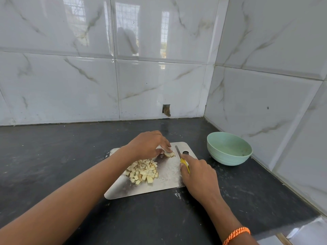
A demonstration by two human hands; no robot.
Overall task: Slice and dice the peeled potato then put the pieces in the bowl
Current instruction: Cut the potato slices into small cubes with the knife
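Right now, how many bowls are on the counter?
1: the green bowl stands on the dark counter right of the cutting board, by the corner wall.

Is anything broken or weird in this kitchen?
Yes: a small chipped hole gapes in the wall tile just above the black counter. The diced potato stays neatly on the steel board.

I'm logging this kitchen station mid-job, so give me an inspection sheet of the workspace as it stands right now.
Surface: dark stone counter, scuffed, with pale specks.
Job's things: steel cutting board holding a pile of diced potato; last uncut potato piece; pale green bowl, no pieces in it yet.
Clutter: nothing seen.
Grippers: left hand pinches the potato piece; right hand grips a yellow-handled knife.
Cables: nothing seen.
Surroundings: glossy marble-look wall tiles, with a small cut-out hole.
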